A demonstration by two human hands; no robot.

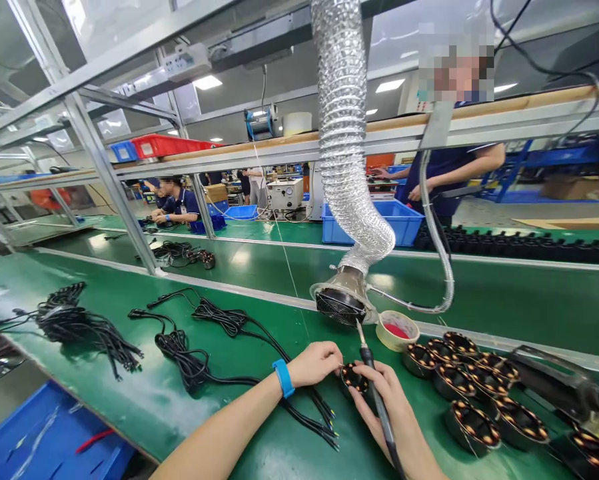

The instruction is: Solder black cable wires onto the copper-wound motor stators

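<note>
A soldering iron (378,393) rests in my right hand (396,403), its tip slanting up toward the fan of the fume duct. Fingers of that same hand also touch the right side of a small motor stator (354,379), a black ring with copper windings. My left hand (315,365), with a blue band on the wrist, is closed in a pinch at the stator's left edge. What lies between its fingertips is too small to make out. Beneath my left forearm run black cables (299,393), their stripped ends (329,427) fanned out by the stator.
Several more stators (473,427) stand at right beside a dark handled tool (554,380). A flexible duct (346,133) ends in a fan (340,303) near a tub (398,331). Cable bundles (79,320) lie left; a blue bin (54,433) sits below. Co-workers are beyond.
</note>
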